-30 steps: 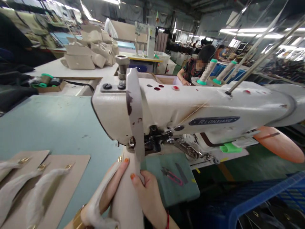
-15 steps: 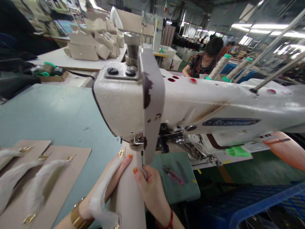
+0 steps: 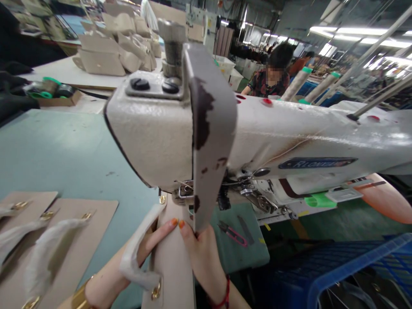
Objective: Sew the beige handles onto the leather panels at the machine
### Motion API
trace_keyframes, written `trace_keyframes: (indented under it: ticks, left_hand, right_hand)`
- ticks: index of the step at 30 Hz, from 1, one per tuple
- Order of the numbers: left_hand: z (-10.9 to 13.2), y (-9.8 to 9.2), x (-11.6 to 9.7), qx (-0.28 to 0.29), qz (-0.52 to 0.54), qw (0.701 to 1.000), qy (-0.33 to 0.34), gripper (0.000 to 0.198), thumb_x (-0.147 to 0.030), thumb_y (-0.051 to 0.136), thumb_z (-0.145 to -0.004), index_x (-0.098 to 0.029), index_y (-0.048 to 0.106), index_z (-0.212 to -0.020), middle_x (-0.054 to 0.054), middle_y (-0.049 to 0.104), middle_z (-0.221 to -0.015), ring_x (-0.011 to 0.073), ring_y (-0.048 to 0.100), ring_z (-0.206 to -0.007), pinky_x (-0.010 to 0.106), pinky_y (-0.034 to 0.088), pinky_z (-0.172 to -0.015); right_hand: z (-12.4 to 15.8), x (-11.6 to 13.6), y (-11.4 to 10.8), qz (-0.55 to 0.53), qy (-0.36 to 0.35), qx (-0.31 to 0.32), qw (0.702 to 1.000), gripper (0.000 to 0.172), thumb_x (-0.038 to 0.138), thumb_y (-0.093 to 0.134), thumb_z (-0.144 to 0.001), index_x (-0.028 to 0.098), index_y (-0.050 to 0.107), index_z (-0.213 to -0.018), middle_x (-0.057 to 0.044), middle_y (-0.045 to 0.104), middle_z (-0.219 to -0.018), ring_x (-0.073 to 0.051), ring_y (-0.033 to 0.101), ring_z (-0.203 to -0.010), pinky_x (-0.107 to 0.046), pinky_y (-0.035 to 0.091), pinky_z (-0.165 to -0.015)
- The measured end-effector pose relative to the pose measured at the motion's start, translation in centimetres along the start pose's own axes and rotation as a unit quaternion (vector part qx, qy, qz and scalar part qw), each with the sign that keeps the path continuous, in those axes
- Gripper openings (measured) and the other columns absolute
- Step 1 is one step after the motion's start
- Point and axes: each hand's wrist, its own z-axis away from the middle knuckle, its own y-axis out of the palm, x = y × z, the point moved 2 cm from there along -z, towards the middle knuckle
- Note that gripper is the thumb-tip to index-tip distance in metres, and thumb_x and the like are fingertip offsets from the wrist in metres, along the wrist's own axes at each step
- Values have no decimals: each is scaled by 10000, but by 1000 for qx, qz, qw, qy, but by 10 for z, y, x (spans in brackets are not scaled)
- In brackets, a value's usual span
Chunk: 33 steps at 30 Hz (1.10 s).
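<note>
A beige panel (image 3: 175, 266) runs lengthwise under the head of a white sewing machine (image 3: 151, 137). Its wrapped handle (image 3: 130, 257) is fixed by gold rings and arches over my left wrist. My left hand (image 3: 161, 234) presses the panel from the left, its thumb on top and other fingers hidden beneath the handle and panel. On the right edge, my right hand (image 3: 202, 253) grips the panel, thumb on top and fingers curled at the side. Both thumb tips nearly meet just in front of the machine's grey lever (image 3: 214, 128).
Beige panels with wrapped handles (image 3: 96, 231) lie at the left. Pink snips (image 3: 236, 236) rest right of my hands. A blue basket (image 3: 309, 274) stands lower right. Beige bags (image 3: 99, 56) sit on the back table; a person (image 3: 270, 81) is behind the machine.
The panel has slid farther under the machine head. My left thumb has come down beside the right one, and the view has shifted closer to the machine.
</note>
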Motion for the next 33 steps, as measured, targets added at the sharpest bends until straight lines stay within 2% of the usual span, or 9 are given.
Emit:
trace_keyframes:
  ticks: [3,5,7,12,16,19,26,29,33]
  left_hand:
    - [4,17,-15,17,148,981,-126,851,-507,681,-801,-206,322,-1511,175,665,-1242,390,665,-1074,460,582,-844]
    - [7,23,-20,12,207,961,-182,884,-494,743,-746,-188,369,-1486,178,717,-1125,387,717,-920,413,609,-667]
    - [9,26,-23,8,234,950,-207,869,-475,769,-725,-167,415,-1456,170,745,-1043,370,734,-821,377,598,-583]
    - [7,26,-21,7,261,935,-240,763,-446,798,-704,-94,546,-1332,153,772,-878,325,737,-711,358,600,-607]
    - [9,26,-22,5,266,927,-264,605,-444,802,-701,-84,647,-1162,156,768,-841,295,726,-664,369,607,-621]
    - [9,26,-25,12,268,927,-262,535,-453,793,-709,-81,679,-1076,156,763,-807,280,721,-657,343,603,-610]
    - [-2,22,-24,22,271,926,-262,587,-473,781,-718,-128,641,-1171,122,758,-777,276,719,-648,372,602,-658]
    - [-8,19,-26,36,269,930,-248,556,-474,770,-729,-114,657,-1137,122,753,-752,264,707,-610,361,596,-647]
    - [-16,16,-31,27,263,938,-223,508,-456,783,-714,-122,687,-1085,118,758,-761,267,702,-595,357,590,-601]
  right_hand:
    - [8,-3,1,-5,-1,-13,1000,391,435,467,-958,120,619,-783,-43,609,-718,-140,513,-652,-210,344,-544]
    - [12,-3,1,-7,-14,-20,1000,389,426,448,-973,124,616,-794,-37,609,-723,-135,508,-653,-214,331,-554]
    - [14,-2,-1,-2,-25,-22,999,383,408,432,-982,130,609,-788,-31,605,-720,-131,507,-649,-218,321,-567]
    - [14,0,-5,15,-29,-13,999,378,373,413,-971,148,523,-688,-6,543,-647,-108,456,-586,-213,279,-530]
    - [10,-3,-6,-2,-11,0,1000,413,409,428,-948,164,425,-615,18,434,-586,-92,358,-545,-212,231,-491]
    - [8,-4,-5,-29,7,18,999,418,442,443,-935,165,419,-623,22,389,-591,-90,317,-546,-211,210,-479]
    - [0,7,-7,-73,15,39,996,390,436,450,-925,157,433,-653,10,395,-630,-98,335,-595,-205,248,-511]
    - [-5,11,-9,-63,7,30,998,393,436,442,-919,160,421,-640,8,389,-627,-100,326,-594,-206,247,-501]
    - [-11,8,-7,-72,17,33,997,390,446,448,-914,159,444,-650,5,389,-629,-103,326,-595,-207,243,-494]
